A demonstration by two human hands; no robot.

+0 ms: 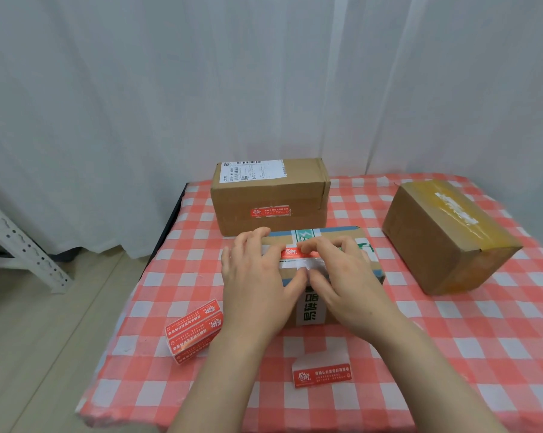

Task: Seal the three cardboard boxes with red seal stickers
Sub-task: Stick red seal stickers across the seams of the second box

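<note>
Three cardboard boxes stand on the checked tablecloth. The far box [270, 198] carries a shipping label on top and a red seal sticker [270, 211] on its front. The near box [339, 237] lies under both my hands. My left hand [254, 276] rests flat on its top left, fingers straight. With curled fingers, my right hand [342, 276] presses a red seal sticker [295, 252] onto the box top. The third box [445, 235], wrapped in yellowish tape, sits tilted at the right.
A strip of red seal stickers [195, 331] lies at the left near the table's edge. A single red sticker on backing [321, 374] lies near the front. The table [451, 339] ends at the left beside a white metal rack [20, 245]. A white curtain hangs behind.
</note>
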